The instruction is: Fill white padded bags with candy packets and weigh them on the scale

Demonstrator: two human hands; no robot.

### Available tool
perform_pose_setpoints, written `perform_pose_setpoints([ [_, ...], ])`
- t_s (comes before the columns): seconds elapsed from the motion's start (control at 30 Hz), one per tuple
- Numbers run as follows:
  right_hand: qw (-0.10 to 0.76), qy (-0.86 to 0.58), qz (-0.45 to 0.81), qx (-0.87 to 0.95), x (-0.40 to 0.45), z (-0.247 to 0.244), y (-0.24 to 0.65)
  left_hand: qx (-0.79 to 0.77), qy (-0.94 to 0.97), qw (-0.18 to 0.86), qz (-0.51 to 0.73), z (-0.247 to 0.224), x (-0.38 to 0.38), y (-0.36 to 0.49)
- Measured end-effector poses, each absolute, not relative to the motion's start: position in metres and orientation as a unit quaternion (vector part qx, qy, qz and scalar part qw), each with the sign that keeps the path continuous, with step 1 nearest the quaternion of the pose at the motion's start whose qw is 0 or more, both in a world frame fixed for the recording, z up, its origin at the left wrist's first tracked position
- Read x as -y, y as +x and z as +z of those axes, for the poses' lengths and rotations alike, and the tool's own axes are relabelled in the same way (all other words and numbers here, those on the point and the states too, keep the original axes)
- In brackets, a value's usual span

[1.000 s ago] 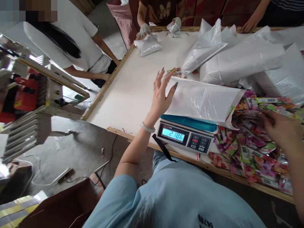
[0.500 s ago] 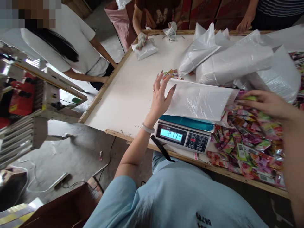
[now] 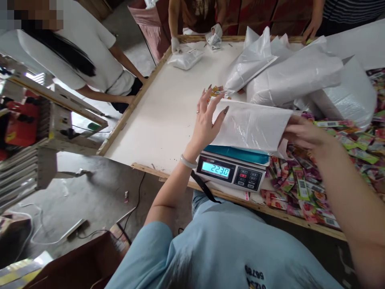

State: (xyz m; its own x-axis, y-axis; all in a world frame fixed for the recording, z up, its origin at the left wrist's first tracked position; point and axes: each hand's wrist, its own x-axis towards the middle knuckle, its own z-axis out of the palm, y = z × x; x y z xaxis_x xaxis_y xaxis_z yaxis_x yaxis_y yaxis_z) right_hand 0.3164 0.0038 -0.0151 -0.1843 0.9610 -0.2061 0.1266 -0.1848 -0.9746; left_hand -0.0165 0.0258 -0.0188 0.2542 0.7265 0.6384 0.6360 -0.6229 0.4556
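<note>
Right fingers (image 3: 300,130) now at bag's mouth (image 3: 285,134)

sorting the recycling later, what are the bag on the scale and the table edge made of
The bag looks like thin, satiny white plastic: crinkled, with glossy highlights. The table edge seems unvarnished wood, judging by its tan colour and dull, rough look.

R fingers (image 3: 296,127) at open end of bag (image 3: 251,124) on scale (image 3: 230,168).

Glossy white plastic bag (image 3: 251,124) on a shiny blue scale pan (image 3: 237,154)
Beneath the pan, matt white desk (image 3: 144,120), rough wood edging (image 3: 300,223).
</note>
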Motion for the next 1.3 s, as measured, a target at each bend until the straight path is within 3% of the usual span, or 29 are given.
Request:
perform_pose_setpoints([
  [0.13, 0.441, -0.603, 0.505, 0.433, 0.014, -0.007, 0.364, -0.425, 0.798, 0.057, 0.423, -0.013, -0.022, -0.013],
  [0.33, 0.496, -0.736, 0.317, 0.333, 0.053, -0.043, 0.456, -0.403, 0.814, 0.055, 0.415, -0.012, -0.018, -0.004],
  [0.6, 0.469, -0.752, 0.325, 0.331, 0.056, -0.053, 0.453, -0.313, 0.903, -0.032, 0.291, -0.027, 0.023, 0.084],
  [0.7, 0.455, -0.727, 0.331, 0.394, 0.038, -0.045, 0.445, -0.277, 0.904, -0.044, 0.322, -0.029, 0.018, 0.058],
  [0.83, 0.464, -0.718, 0.247, 0.458, -0.017, -0.024, 0.44, -0.33, 0.827, -0.051, 0.451, -0.006, 0.006, 0.012],
  [0.97, 0.469, -0.722, 0.094, 0.5, -0.104, 0.013, 0.426, -0.264, 0.894, -0.106, 0.348, -0.003, 0.021, 0.049],
  [1.07, 0.359, -0.768, 0.034, 0.529, -0.163, 0.035, 0.406, -0.261, 0.909, -0.136, 0.295, -0.024, 0.019, 0.088],
  [1.17, 0.227, -0.796, 0.06, 0.559, -0.199, 0.046, 0.385, -0.279, 0.881, -0.106, 0.369, -0.036, 0.0, 0.071],
  [1.3, 0.221, -0.756, 0.075, 0.611, -0.218, 0.071, 0.344, -0.402, 0.756, -0.072, 0.512, -0.01, -0.031, -0.032],
])
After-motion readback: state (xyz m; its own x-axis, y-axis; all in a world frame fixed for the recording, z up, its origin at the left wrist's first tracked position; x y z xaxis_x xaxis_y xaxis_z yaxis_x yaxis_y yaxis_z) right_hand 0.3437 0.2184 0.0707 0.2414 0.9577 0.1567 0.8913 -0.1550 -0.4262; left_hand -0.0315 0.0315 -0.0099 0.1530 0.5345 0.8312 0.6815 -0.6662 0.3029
